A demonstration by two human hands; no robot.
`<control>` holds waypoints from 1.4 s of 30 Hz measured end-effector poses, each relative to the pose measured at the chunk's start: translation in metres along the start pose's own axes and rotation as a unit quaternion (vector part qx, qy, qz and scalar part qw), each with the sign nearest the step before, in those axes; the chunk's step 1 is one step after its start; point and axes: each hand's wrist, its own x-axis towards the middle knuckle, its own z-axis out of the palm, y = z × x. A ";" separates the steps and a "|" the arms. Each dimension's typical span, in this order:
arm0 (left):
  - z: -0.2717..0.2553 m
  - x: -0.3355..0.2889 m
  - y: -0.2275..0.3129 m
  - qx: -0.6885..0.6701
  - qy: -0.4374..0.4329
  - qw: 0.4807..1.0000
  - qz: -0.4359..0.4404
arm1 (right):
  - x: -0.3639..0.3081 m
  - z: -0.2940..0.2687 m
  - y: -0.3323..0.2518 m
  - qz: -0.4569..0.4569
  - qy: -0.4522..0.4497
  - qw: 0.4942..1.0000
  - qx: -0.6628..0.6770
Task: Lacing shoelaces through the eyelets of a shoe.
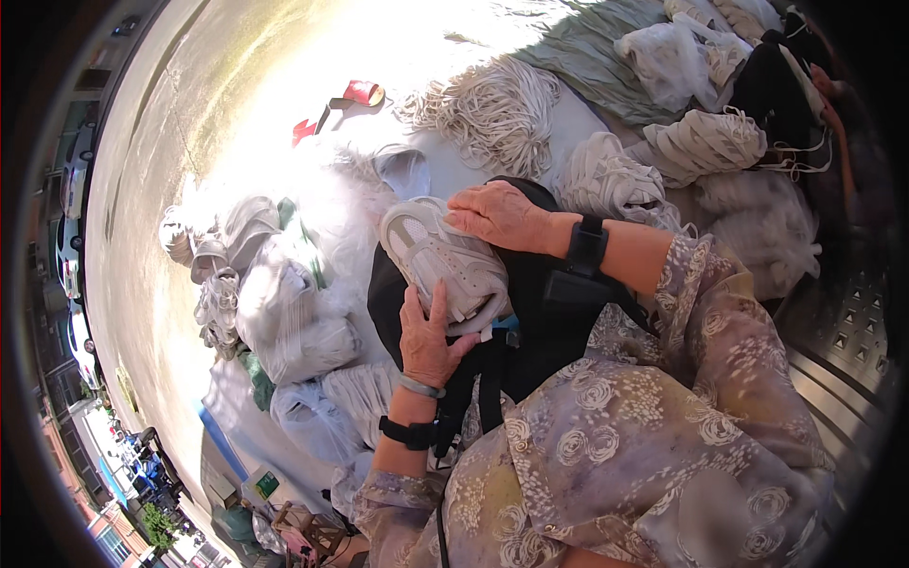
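A white-and-beige sneaker upper (450,256) lies across my lap on black cloth (388,312), its row of lace holes facing up. My left hand (431,336) grips its lower left side, with two fingers lying over the surface and the thumb near the lower end. At the upper right edge my right hand (497,216) is closed, its fingers bent over the rim; whether a lace is pinched there is too small to make out. Dark bands (587,244) circle both wrists.
A heap of white laces (497,104) lies beyond my hands. Bagged uppers (294,317) sit at the left, and bundled uppers (615,180) at the right. A red roll (363,93) is farther off. Another person's arm (833,123) shows at the right edge.
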 end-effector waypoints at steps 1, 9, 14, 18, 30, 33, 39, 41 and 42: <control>-0.008 -0.002 0.005 0.015 -0.009 1.000 0.001 | 0.010 -0.013 0.014 0.031 0.045 0.996 0.065; -0.038 0.022 0.034 0.030 -0.102 0.994 -0.023 | 0.032 -0.040 0.210 0.361 0.149 0.921 0.008; -0.043 0.020 0.031 -0.020 -0.137 0.988 -0.065 | 0.044 -0.010 0.264 0.407 0.137 0.902 -0.042; -0.046 0.036 0.024 0.031 -0.182 0.983 -0.018 | 0.061 0.015 0.285 0.391 0.179 0.888 -0.159; -0.037 0.048 0.032 0.048 -0.177 0.983 0.023 | 0.059 0.005 0.290 0.315 0.175 0.921 -0.151; -0.034 0.049 0.039 0.058 -0.186 0.981 0.008 | 0.058 0.001 0.270 0.250 0.163 0.950 -0.095; -0.029 0.054 0.037 0.073 -0.131 0.988 0.024 | 0.029 -0.078 0.191 0.197 0.025 0.980 0.033; -0.030 0.046 0.033 0.063 -0.126 0.990 0.031 | 0.021 -0.093 0.156 0.164 0.025 0.985 0.043; -0.031 0.039 0.032 0.072 -0.110 0.991 0.031 | 0.016 -0.100 0.135 0.137 0.030 0.989 0.053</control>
